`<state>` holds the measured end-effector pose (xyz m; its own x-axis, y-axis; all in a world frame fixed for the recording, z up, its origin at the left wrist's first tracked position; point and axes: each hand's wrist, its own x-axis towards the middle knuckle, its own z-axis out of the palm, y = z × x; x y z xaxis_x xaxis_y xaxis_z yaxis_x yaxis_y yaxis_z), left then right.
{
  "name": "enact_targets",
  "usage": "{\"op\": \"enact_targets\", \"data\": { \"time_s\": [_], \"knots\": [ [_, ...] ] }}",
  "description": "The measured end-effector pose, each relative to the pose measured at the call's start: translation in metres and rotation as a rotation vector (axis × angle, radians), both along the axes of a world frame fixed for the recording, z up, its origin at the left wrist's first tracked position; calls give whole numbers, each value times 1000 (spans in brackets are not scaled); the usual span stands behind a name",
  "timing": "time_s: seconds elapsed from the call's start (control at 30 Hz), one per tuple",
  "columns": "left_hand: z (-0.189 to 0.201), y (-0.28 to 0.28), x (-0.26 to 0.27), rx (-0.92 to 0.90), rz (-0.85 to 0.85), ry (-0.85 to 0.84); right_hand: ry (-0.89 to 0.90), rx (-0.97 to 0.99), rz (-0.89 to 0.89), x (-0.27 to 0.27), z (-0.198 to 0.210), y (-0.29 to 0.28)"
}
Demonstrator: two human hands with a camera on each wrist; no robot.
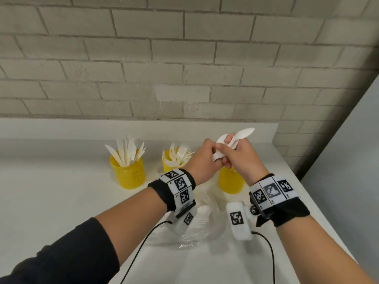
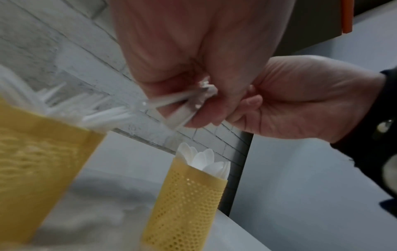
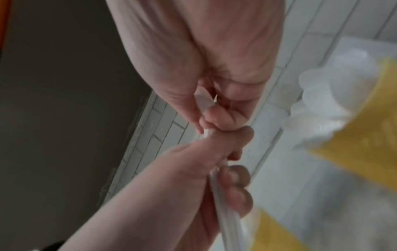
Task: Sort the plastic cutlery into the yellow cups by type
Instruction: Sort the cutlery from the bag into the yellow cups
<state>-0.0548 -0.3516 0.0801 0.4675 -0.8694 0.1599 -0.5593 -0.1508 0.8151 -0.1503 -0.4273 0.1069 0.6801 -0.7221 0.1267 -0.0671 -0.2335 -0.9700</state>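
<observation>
Both hands meet above the right yellow cup (image 1: pixel 231 183), which the left wrist view shows full of spoons (image 2: pixel 204 158). My left hand (image 1: pixel 206 158) and right hand (image 1: pixel 241 155) both grip a small bundle of white cutlery (image 1: pixel 239 136); a spoon bowl and a knife blade stick out above the fingers. From the left wrist the handles (image 2: pixel 182 103) show in the left fingers. The right wrist view has them (image 3: pixel 225 219) running between the two hands. Knives fill the left yellow cup (image 1: pixel 128 173), and forks the middle yellow cup (image 1: pixel 170 163).
A clear plastic bowl (image 1: pixel 184 243) sits on the white counter (image 1: pixel 61 191) under my wrists, its contents hard to make out. A brick wall (image 1: pixel 184 68) stands behind the cups. The counter's right edge runs close to the right cup. Black cables trail from the wrist cameras.
</observation>
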Motion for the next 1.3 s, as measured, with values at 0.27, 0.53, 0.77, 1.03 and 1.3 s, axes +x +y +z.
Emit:
{"op": "enact_targets", "data": {
  "time_s": [0.27,0.53,0.77,1.03,1.3],
  "knots": [
    [-15,-24,3,346,-168,-621,114,-217,-270,-14,-2,-70],
    [-24,-33,-3,268,-142,-602,-43,-224,-342,-13,-17,-59],
    [-27,-33,0,237,-163,-524,-162,-116,-385,-13,-12,-61],
    [-30,-35,-1,220,-158,-516,290,-324,-198,-16,-48,-57],
    [-25,-30,5,257,-190,-525,356,-697,-253,-25,-54,-59]
  ]
}}
